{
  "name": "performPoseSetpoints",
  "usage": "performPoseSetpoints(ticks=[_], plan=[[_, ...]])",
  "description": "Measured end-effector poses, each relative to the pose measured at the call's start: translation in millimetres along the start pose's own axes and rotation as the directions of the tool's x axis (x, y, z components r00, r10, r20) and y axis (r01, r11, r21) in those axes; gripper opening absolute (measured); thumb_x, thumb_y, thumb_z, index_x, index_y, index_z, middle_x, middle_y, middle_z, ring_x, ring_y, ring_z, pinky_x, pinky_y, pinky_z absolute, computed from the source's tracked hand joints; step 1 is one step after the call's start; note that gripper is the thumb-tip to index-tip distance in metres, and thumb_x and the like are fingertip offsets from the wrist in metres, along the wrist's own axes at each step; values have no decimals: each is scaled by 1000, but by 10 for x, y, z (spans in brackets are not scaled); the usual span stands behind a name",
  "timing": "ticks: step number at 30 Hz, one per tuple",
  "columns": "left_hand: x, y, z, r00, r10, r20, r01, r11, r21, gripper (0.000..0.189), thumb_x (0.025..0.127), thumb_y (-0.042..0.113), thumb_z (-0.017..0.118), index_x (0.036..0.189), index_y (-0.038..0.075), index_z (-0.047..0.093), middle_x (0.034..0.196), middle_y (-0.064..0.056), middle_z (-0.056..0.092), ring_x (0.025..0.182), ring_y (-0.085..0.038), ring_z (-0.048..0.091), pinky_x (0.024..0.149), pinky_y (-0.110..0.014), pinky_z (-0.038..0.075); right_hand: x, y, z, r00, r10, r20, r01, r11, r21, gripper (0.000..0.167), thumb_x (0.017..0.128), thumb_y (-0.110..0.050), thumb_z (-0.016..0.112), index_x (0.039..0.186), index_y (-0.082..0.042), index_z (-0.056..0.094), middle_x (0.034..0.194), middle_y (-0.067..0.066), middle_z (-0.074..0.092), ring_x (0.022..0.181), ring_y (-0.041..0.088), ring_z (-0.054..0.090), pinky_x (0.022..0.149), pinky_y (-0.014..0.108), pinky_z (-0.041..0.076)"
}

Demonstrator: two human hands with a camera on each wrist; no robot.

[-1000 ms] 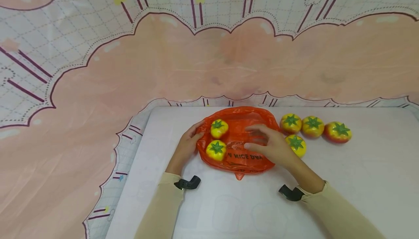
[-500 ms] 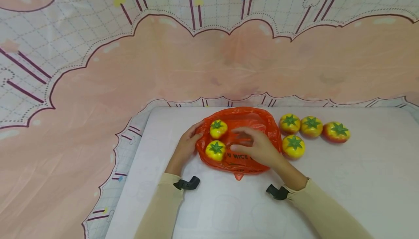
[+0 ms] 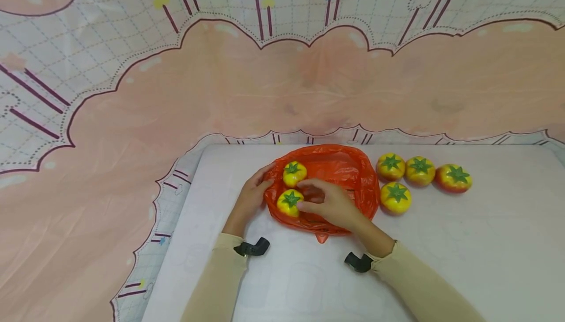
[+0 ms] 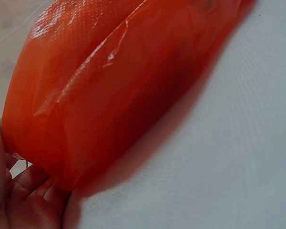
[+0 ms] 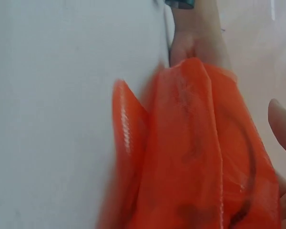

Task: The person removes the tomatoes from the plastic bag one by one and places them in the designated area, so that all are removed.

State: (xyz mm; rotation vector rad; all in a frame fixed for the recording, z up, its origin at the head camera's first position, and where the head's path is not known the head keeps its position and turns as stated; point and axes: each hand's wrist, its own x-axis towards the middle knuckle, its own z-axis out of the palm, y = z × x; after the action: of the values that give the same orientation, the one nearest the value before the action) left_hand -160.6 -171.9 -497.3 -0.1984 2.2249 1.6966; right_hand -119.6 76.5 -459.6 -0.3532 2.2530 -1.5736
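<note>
A red plastic bag (image 3: 328, 165) with its mouth spread wide stands on the white table. Two yellow tomatoes with green star-shaped tops lie inside at the left, a far tomato (image 3: 294, 175) and a near tomato (image 3: 289, 203). My left hand (image 3: 251, 197) holds the bag's left rim, thumb on the inner side; in the left wrist view its fingers (image 4: 43, 191) lie under the red film. Over the bag's mouth is my right hand (image 3: 333, 209), thumb and fingers spread apart. Its thumb tip overlaps the near tomato's right edge, and its fingertips are beside the far tomato.
To the right of the bag, several more tomatoes sit on the table: a back row with a yellow tomato (image 3: 390, 166) and a redder tomato (image 3: 453, 178), plus one tomato (image 3: 396, 198) in front. A patterned curtain (image 3: 282, 86) hangs behind the table's back edge.
My right hand has moved left across the bag's mouth, from its right side to the two tomatoes. My left hand, the bag and the tomatoes have stayed put.
</note>
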Motion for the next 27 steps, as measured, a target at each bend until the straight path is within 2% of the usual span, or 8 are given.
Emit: performPoseSetpoints(ticks=[11,20,27], plan=[[2,-10,6,1000,15,4,-15,1000,6,40,105,30,54,138,52,55,159,13,43,150,-18,37,120,-45,39,23,1,67,999,38,-26,-39,999,-38,52,86,-41,82,134,-29,64,129,-6,68,122,20,63,100,41,58],[-7,-10,-1,1000,-3,4,3,1000,-7,40,104,30,54,137,53,56,159,13,43,147,-17,41,116,-43,44,61,59,125,998,48,-30,-50,997,-56,50,84,-43,82,130,-31,66,127,-8,67,120,17,63,101,40,57],[-9,-11,-3,1000,10,6,-10,1000,-6,41,105,29,53,138,52,56,159,13,44,146,-18,41,116,-43,44,74,47,147,997,71,-27,-73,995,-70,55,81,-46,84,131,-32,66,129,-8,67,121,18,63,102,42,56]])
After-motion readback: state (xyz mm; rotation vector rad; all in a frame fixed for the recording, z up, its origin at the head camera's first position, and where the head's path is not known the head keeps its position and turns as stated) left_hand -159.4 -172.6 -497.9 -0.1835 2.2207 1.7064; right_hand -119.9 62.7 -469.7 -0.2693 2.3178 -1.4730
